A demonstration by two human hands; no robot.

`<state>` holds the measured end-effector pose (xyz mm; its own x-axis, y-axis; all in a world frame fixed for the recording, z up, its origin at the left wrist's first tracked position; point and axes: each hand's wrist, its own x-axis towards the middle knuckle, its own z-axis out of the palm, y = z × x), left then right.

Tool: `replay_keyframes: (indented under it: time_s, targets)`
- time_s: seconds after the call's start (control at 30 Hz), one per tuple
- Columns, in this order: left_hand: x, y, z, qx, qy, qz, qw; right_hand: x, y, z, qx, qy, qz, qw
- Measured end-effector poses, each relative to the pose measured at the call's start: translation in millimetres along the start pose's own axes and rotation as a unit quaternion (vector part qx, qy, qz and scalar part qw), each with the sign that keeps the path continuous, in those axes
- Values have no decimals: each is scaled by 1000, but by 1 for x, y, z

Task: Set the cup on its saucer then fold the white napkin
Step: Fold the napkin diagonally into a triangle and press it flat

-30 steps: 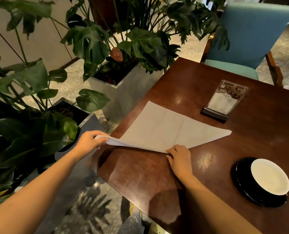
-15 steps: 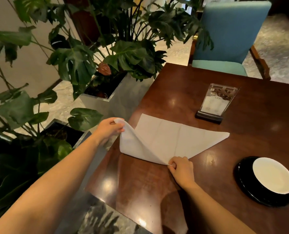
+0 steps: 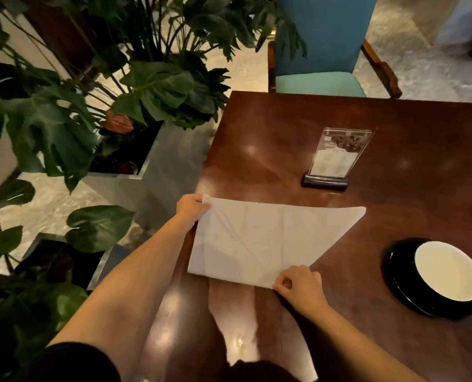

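The white napkin (image 3: 259,241) lies on the dark wooden table (image 3: 394,205), its left part folded over onto itself and its right end tapering to a point. My left hand (image 3: 192,207) pinches the napkin's far left corner near the table's left edge. My right hand (image 3: 298,283) pinches the napkin's near edge at its bottom corner, pressed to the table. A cup with a white inside (image 3: 448,271) stands on its black saucer (image 3: 400,277) at the right, apart from both hands.
A clear menu stand on a black base (image 3: 332,161) stands behind the napkin. A blue chair (image 3: 323,45) is at the table's far side. Large leafy plants in grey planters (image 3: 124,186) crowd the floor left of the table.
My left hand has carried the napkin's left corner up and over to the far side, laying the fold flat. My right hand stayed on the near corner. The view shifted down.
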<state>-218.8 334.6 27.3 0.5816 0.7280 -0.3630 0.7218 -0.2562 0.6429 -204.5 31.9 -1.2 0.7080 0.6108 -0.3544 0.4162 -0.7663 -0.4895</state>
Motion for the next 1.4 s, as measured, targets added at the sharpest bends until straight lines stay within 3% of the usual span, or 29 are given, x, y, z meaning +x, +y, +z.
replay_keyframes:
  time_s: [0.23, 0.47, 0.57, 0.67, 0.73, 0.8, 0.87, 0.97, 1.07, 1.2, 1.4]
  targets:
    - [26, -7, 21, -12, -46, -16, 999, -7, 0, -6, 35, -11, -14, 999]
    - [23, -3, 27, 63, -23, 16, 998, -4, 1, -6, 48, -5, -3, 999]
    - [19, -7, 28, 42, -2, 36, 998, -5, 0, -5, 59, -15, 6, 998]
    - [-4, -12, 34, 34, 85, 112, 989, -3, -1, -3, 69, -34, 39, 996]
    - [-30, -23, 47, 81, 104, 206, 970, 0, -7, -3, 47, 13, 53, 997]
    - [-59, -39, 66, 160, 85, 296, 938, 5, -20, 1, 14, 136, -17, 990]
    - [-77, -60, 84, 254, 57, 334, 906, 13, -38, 10, 3, 161, -106, 981]
    - [-84, -82, 93, 315, 33, 284, 905, 23, -44, 41, -104, 65, -191, 974]
    - [-84, -86, 93, 315, 27, 262, 912, 22, -29, 61, -167, 6, -206, 964]
    - [-81, -85, 90, 326, 29, 268, 906, 13, -12, 54, -196, -7, -218, 956]
    - [-54, -83, 67, 361, 44, 200, 910, -13, 25, 44, -211, 3, -228, 950]
